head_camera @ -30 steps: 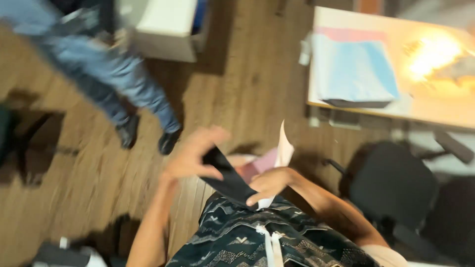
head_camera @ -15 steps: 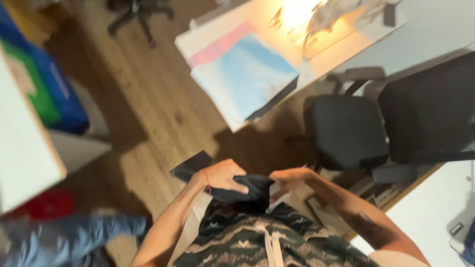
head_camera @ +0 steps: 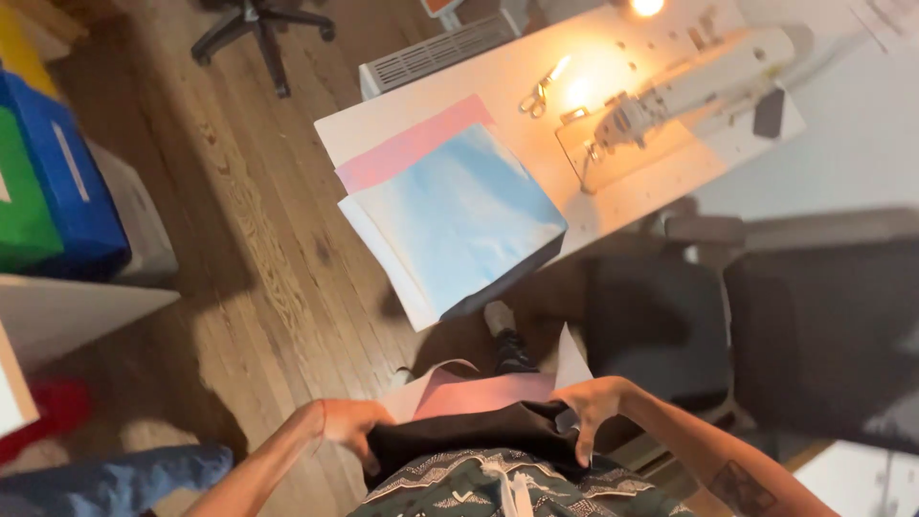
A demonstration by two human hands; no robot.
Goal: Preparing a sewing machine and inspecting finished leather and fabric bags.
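My left hand (head_camera: 347, 424) and my right hand (head_camera: 586, 401) both grip a piece of black fabric (head_camera: 469, 436) held against my waist, one hand at each side. Under the black fabric lies a pink sheet (head_camera: 483, 392) on a white sheet (head_camera: 572, 363), pressed against my body. Ahead is a white table (head_camera: 498, 86) with a stack of light blue (head_camera: 459, 215), pink (head_camera: 412, 144) and white sheets hanging over its near corner. A white sewing machine (head_camera: 689, 86) stands on the table under a bright lamp, with scissors (head_camera: 541, 91) beside it.
A black office chair (head_camera: 756, 325) stands to my right at the table. Another chair base (head_camera: 258, 29) is at the far left on the wood floor (head_camera: 249, 249). Blue and green boxes (head_camera: 48, 191) sit on a white shelf at left. Another person's jeans leg (head_camera: 115, 479) is at bottom left.
My view has swung from the floor and a walking person toward the sewing table. My hands have drawn the black fabric in against my waist.
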